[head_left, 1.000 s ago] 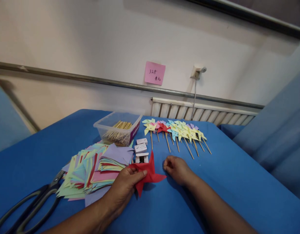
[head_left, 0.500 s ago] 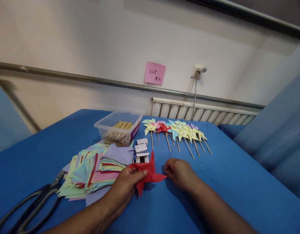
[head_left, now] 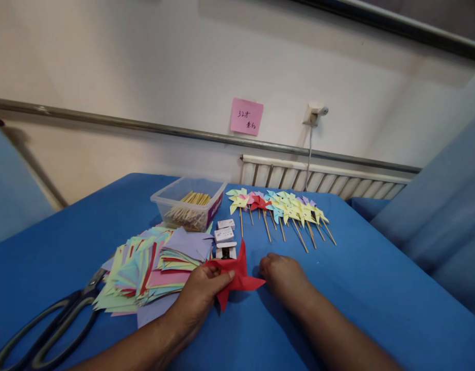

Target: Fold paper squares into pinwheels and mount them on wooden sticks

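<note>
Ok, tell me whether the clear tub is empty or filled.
Partly filled: wooden sticks lie heaped inside the clear tub, well below its rim.

In the last second my right hand (head_left: 284,275) has slid a little toward me over the blue cloth (head_left: 357,288). Its curled fingers have come closer to the right tip of the red paper pinwheel (head_left: 237,275) and are now just beside it. My left hand (head_left: 201,299) has pushed its forefinger slightly further onto the red paper, and the pinwheel has shifted a touch to the right. The head camera has also moved slightly, so the pink note (head_left: 246,117) on the wall stands a bit further right.
</note>
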Demonstrator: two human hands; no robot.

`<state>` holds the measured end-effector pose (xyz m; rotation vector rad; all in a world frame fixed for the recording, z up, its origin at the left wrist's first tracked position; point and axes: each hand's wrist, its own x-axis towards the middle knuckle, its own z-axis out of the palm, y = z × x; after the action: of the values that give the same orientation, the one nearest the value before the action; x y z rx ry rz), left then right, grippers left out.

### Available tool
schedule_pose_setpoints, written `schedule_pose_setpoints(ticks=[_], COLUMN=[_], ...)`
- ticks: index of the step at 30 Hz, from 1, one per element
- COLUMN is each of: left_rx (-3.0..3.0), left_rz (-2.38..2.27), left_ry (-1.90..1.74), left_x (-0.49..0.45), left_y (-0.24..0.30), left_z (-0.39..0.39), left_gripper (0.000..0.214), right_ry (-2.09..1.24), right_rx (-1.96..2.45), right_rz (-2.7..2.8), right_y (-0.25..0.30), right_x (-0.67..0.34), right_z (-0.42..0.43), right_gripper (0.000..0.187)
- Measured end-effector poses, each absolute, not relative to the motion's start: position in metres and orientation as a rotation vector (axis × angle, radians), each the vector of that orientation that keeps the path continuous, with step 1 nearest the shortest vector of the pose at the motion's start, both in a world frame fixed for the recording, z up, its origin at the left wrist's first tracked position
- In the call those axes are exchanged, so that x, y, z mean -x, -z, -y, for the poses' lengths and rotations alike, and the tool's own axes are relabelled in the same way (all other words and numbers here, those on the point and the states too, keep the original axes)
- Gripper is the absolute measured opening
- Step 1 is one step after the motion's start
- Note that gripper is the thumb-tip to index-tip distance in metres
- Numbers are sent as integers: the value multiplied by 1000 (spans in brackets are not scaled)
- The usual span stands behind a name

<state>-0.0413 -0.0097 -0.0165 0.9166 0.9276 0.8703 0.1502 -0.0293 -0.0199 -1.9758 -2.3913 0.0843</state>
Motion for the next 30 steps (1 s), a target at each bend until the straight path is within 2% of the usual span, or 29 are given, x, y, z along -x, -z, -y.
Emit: schedule_pose_setpoints(ticks=[30], left_rx=[-1020], left_rz=[-1048], left_ry=[-892], left_x=[42], left_y=[18], left_z=[8], left_gripper=[24], right_ry=[-137], right_rx=[2069], right_rz=[2316], right_y=[21], right_x=[-153], right_z=[31], right_gripper=[18])
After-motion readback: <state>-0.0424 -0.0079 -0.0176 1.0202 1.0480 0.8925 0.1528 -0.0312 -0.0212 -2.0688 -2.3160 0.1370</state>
